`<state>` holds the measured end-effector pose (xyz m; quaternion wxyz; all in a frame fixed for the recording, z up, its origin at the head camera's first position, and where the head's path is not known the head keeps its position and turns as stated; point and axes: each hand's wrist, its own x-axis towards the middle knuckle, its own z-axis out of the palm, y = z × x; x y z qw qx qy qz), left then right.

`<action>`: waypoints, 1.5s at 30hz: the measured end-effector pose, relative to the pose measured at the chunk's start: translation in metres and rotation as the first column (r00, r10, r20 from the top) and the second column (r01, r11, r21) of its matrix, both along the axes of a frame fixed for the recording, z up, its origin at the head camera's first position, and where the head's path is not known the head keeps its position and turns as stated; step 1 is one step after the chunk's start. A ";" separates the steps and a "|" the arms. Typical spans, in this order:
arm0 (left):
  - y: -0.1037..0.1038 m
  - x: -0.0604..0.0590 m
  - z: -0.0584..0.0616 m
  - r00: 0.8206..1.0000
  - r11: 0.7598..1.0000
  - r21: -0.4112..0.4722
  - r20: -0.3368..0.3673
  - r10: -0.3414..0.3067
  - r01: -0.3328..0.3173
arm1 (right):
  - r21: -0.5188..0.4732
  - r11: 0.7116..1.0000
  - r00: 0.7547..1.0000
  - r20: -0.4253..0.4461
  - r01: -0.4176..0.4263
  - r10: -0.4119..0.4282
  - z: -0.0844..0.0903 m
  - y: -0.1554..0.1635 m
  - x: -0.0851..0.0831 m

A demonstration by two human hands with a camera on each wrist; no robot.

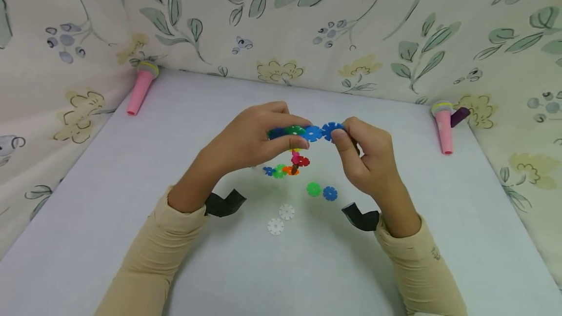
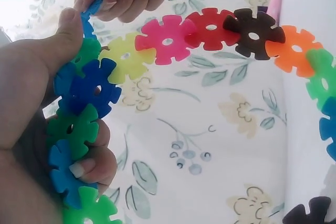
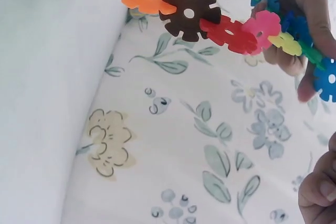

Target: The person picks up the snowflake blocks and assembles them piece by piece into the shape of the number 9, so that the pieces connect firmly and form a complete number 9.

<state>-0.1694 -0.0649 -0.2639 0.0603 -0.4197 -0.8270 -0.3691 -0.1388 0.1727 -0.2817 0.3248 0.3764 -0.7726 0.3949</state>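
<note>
My left hand grips a chain of interlocked notched plastic discs in green and blue, held above the table. A branch hangs off it: a yellow disc, then pink, red, dark brown and orange ones. A light blue disc sticks out past the left fingertips. Between thumb and forefinger, my right hand pinches a blue notched disc, edge to edge with that light blue one; whether their slots are joined I cannot tell.
On the white table lie a loose green disc, a blue disc and two clear discs, one beside the other. Pink toy microphones stand at the left and right edges. Floral cloth hangs behind.
</note>
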 end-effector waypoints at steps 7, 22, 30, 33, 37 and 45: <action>-0.001 0.001 0.000 0.999 1.000 0.021 0.027 -0.020 0.019 | -0.083 0.996 1.000 -0.003 -0.014 0.014 -0.006 -0.007 0.000; 0.003 0.005 0.003 0.998 0.992 0.121 0.025 -0.049 0.046 | -0.302 0.952 0.998 0.041 -0.038 0.053 -0.010 -0.015 0.003; 0.007 0.007 -0.001 0.999 0.994 0.102 0.013 -0.039 0.037 | -0.296 0.954 0.997 0.051 -0.039 0.057 -0.016 -0.022 0.002; 0.007 0.007 -0.001 0.999 0.996 0.083 0.012 -0.038 0.037 | -0.283 0.958 0.994 0.086 -0.044 0.071 -0.017 -0.022 0.002; 0.005 0.005 -0.001 1.000 1.000 0.020 -0.006 -0.012 0.012 | -0.205 0.977 0.990 0.114 -0.063 0.087 -0.014 -0.018 0.001; 0.000 -0.001 0.001 0.997 0.994 -0.089 -0.052 0.053 -0.058 | 0.202 0.962 0.908 0.409 -0.183 0.087 -0.009 0.016 -0.010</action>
